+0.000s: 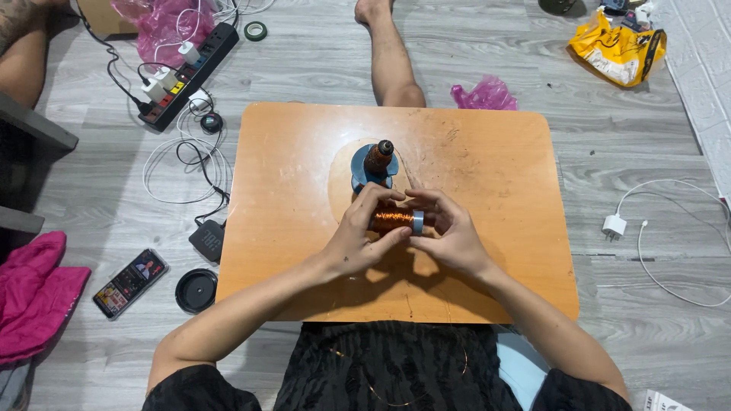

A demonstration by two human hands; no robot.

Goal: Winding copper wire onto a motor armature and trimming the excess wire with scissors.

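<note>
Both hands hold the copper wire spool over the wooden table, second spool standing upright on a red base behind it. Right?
Not quite. The head view shows the base under the upright spool is blue, not red. The rest holds: left hand and right hand hold the copper wire spool over the wooden table.

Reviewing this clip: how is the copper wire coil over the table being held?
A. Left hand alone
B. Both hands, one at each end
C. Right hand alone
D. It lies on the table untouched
B: the left hand and the right hand each close on an end of the copper wire coil, above the wooden table.
</note>
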